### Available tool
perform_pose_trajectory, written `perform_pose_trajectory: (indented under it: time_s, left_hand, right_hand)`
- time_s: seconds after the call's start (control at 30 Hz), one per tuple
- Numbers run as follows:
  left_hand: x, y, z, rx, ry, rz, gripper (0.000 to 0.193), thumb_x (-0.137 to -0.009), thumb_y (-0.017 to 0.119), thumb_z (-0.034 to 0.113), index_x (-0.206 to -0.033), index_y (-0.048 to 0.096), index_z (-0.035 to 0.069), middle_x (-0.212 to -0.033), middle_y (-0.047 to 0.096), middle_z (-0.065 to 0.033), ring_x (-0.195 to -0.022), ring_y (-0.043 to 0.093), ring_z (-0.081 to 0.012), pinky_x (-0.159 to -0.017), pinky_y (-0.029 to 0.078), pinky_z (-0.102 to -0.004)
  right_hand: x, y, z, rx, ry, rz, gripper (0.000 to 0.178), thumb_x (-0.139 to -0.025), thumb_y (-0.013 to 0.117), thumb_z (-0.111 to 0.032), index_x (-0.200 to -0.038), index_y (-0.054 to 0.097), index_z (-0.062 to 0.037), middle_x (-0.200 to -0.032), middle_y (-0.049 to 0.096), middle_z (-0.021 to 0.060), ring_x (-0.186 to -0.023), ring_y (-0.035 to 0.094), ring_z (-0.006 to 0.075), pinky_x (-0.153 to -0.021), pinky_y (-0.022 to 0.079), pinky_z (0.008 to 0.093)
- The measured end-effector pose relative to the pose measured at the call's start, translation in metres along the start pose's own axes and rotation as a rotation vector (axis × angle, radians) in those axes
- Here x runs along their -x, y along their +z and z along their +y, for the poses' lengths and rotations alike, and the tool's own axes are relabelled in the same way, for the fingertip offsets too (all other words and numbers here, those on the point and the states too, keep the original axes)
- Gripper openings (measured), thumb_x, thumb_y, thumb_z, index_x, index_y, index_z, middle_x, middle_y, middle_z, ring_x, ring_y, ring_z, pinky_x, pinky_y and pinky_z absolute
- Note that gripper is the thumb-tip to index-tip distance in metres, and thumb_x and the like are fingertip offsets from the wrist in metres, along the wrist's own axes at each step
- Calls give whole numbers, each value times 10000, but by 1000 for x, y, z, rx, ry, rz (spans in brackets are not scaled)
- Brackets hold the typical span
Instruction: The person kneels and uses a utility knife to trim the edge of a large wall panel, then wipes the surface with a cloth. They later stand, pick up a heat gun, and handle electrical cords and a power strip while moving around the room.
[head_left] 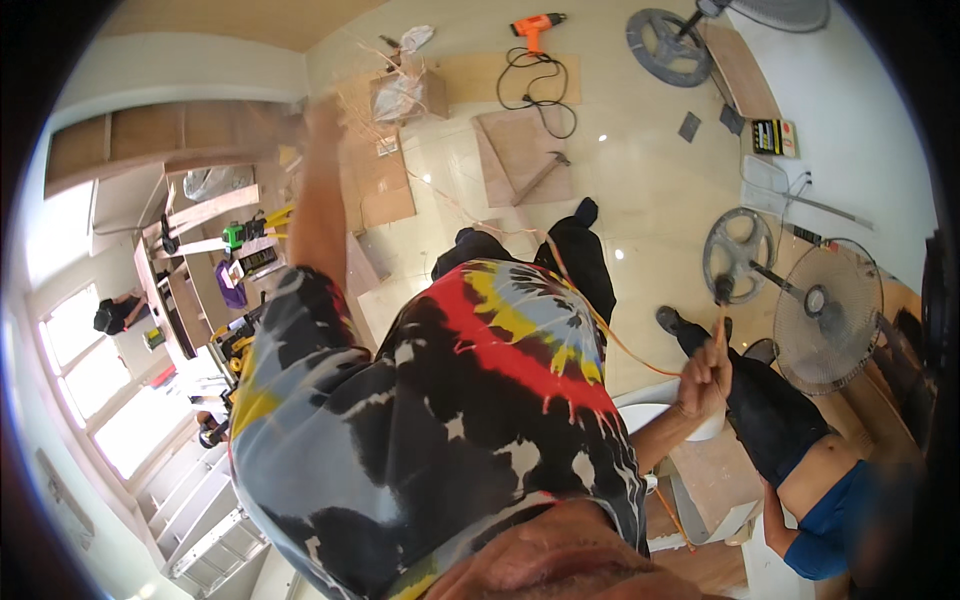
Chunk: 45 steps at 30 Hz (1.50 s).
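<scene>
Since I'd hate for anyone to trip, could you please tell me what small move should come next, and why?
Probably the right hand should draw the orange cord gently aside, away from the wearer's right trouser leg: that hand grips the cord, and in this view the cord crosses that leg, so a step might snag it.

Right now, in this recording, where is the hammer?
In the head view, the hammer lies on a brown sheet on the floor, at upper centre, slightly right, between the orange heat gun and the person's feet.
</scene>
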<state>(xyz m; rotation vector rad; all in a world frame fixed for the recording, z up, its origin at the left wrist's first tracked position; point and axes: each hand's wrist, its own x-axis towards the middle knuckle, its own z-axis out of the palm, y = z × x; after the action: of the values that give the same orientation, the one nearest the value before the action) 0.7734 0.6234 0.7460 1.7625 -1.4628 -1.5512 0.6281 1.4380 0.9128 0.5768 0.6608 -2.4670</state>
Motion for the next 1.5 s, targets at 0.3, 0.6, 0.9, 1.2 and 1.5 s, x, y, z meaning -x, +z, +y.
perform_pose_trajectory:
  time_s: [0.3,0.6,0.9,1.2,1.5]
  left_hand:
    - [375,292,-85,-414,141,-889,560,-838,747,274,-1287,564,-5,-1162,651,-138,-983,653,-198,-831,517,-300]
    - [550,520,-13,-523,1147,-1611,761,-750,823,342,-1352,498,9,-1352,556,-183,-1194,556,-269,-1002,447,-366]
    - [463,681,-11,-568,20,-1272,781,-888,711,269,-1492,271,41,-1125,658,-125,-1032,646,-223,-848,539,-354]
    - [518,790,72,-632,711,-1703,854,-705,870,320,-1385,473,-10,-1289,578,-191,-1177,568,-281,-982,466,-377]
    - [616,859,67,-850,101,-1941,329,-947,621,303,-1097,677,15,-804,690,-88,-772,634,-135,-722,498,-311]
  right_hand:
    - [-45,76,-104,495,-390,-28,397,-1064,424,-278,-1316,477,24,-654,358,-24,-478,318,52,-443,335,200]
    - [-133,176,-228,107,-631,-447,336,-1032,448,-126,-1322,466,42,-902,535,34,-685,471,78,-663,466,282]
    - [-177,150,-324,512,-616,-68,413,-1001,517,-214,-1241,508,122,-807,553,81,-552,456,86,-487,439,235]
    - [-274,158,-375,1168,-806,778,415,-1015,525,-408,-1009,643,-10,-583,492,12,-456,398,55,-472,417,251]
    - [-445,30,-473,445,-821,534,369,-1006,552,-363,-987,566,5,-630,479,5,-472,430,94,-483,482,305]
